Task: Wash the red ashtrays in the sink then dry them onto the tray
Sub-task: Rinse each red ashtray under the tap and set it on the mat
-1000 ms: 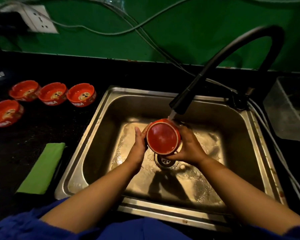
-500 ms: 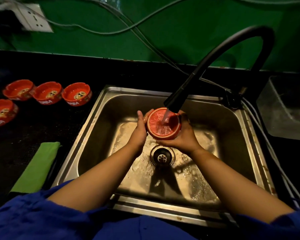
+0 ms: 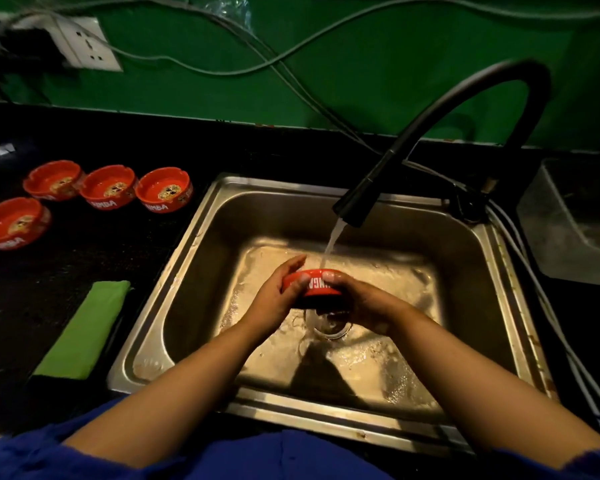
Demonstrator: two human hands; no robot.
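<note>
Here, at centre, my left hand (image 3: 274,296) and right hand (image 3: 364,303) hold a round red ashtray with white lettering (image 3: 314,284) between them, low inside the square stainless-steel sink (image 3: 201,244) and directly above its drain (image 3: 329,325). My left thumb presses the lettered side wall, which faces me, while those fingers lie against the far side. My right fingers are curled round the opposite side.

A thin stream of water (image 3: 331,242) falls from the curved black faucet (image 3: 430,109) onto the ashtray's far edge.

At left, on the black countertop (image 3: 49,271), stand four more red ashtrays: three in a row (image 3: 54,180) (image 3: 108,187) (image 3: 163,190) and one nearer me (image 3: 13,223). A folded green cloth (image 3: 87,322) lies beside the sink's left rim. At right sits a translucent plastic tub (image 3: 575,220).
</note>
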